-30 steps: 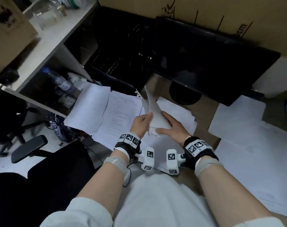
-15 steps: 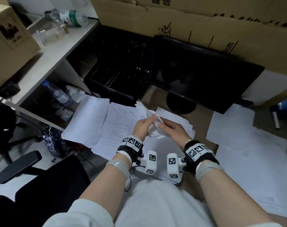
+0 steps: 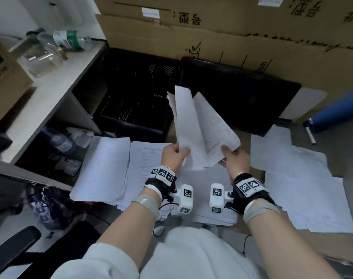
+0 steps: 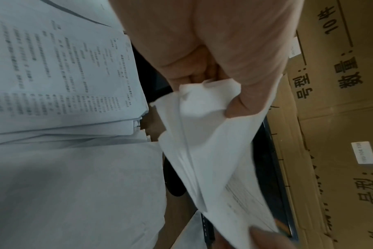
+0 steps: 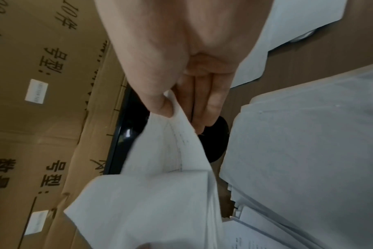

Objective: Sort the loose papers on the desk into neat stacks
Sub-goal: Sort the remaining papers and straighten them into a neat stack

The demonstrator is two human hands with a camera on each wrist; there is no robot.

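Bundle of sheets [image 3: 199, 129] raised higher since earlier, now upright above table [image 3: 250, 230] centre, likely to square edges; left hand [image 3: 172, 156] fingers pinch its lower-left corner, right hand [image 3: 235, 161] thumb-and-fingers pinch lower-right

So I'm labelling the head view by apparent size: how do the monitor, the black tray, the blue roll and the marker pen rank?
1. Monitor
2. Black tray, somewhat smaller
3. Blue roll, cut off by the frame edge
4. Marker pen
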